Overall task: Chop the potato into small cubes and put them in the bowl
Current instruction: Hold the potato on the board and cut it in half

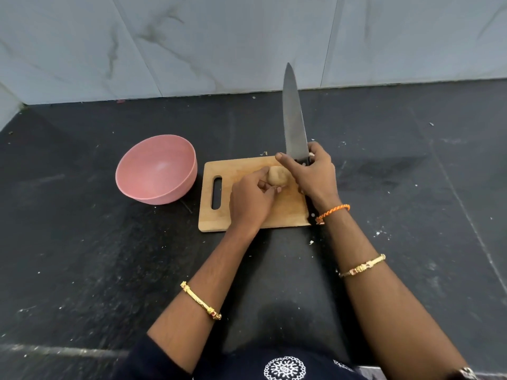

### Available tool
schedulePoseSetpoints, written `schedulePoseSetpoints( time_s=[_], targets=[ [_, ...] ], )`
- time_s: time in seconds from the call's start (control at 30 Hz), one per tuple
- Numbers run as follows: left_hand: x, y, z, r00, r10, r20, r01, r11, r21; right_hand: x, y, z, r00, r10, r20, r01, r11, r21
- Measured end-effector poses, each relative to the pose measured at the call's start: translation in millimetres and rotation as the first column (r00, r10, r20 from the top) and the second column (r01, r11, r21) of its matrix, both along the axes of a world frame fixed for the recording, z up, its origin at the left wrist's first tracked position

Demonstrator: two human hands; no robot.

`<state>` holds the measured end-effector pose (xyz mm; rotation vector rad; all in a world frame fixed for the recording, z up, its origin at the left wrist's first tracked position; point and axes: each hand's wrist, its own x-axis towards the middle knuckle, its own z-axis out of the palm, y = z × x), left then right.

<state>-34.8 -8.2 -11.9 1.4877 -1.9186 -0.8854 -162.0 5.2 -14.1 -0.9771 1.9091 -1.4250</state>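
Hands: left hand (251, 198) pinned the round, firm, roll-prone tan potato (278, 175); right hand (312, 174) gripped the long steel knife (293, 119).

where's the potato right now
In the head view the potato sits whole on the wooden cutting board, between the left hand and right hand, right of the pink bowl.

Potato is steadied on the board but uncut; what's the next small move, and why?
Probably lower the knife onto the potato for a first halving cut: the right hand holds the blade raised, the left hand steadies the whole potato.
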Motion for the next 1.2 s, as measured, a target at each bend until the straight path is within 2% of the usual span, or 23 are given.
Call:
schedulePoseSetpoints(
  time_s=[0.2, 0.37, 0.47, 0.6, 0.67, 0.73, 0.8, 0.9, 1.0, 1.13, 1.2],
  targets=[
    [-3, 1, -1, 0.987, 0.144, -0.074, -0.141, 0.989, 0.051, 0, -17, -6, 0.981, 0.183, 0.068, -0.189, 0.977, 0.096],
    [0, 9, -6, 0.956, 0.255, -0.148, -0.227, 0.957, 0.183, 12, -10, -12, 0.985, 0.171, 0.036, -0.173, 0.982, 0.075],
    [3, 12, -10, 0.937, 0.268, -0.224, -0.22, 0.951, 0.218, 20, -3, -19, 0.986, 0.132, 0.103, -0.134, 0.991, 0.011],
    [14, 18, -6, 0.922, 0.196, -0.334, -0.14, 0.973, 0.184, 24, 2, -20, 0.991, 0.101, 0.092, -0.099, 0.995, -0.019],
    [25, 16, 1, 0.929, 0.171, -0.328, -0.125, 0.98, 0.157, 23, 3, -17, 0.991, 0.12, 0.058, -0.12, 0.993, 0.004],
    [33, 9, 3, 0.969, 0.108, -0.221, -0.088, 0.991, 0.1, 21, 4, -13, 0.984, 0.159, 0.083, -0.161, 0.987, 0.015],
    [35, 3, 1, 0.997, -0.054, -0.047, 0.054, 0.999, 0.008, 18, 6, -8, 0.967, 0.19, 0.172, -0.198, 0.98, 0.029],
    [29, -4, -9, 0.946, -0.321, 0.041, 0.322, 0.946, -0.032, 13, 7, -3, 0.929, 0.222, 0.297, -0.243, 0.969, 0.035],
    [22, -9, -18, 0.943, -0.323, 0.081, 0.33, 0.938, -0.105, 6, 6, 1, 0.949, 0.227, 0.218, -0.245, 0.968, 0.06],
    [17, -9, -20, 0.982, -0.189, 0.0, 0.187, 0.971, -0.148, 3, 20, 4, 1.0, 0.02, -0.01, -0.02, 0.998, 0.06],
    [17, -8, -20, 0.986, -0.155, -0.067, 0.147, 0.982, -0.115, 6, 41, 2, 0.994, -0.005, -0.105, 0.016, 0.995, 0.103]
  ],
)
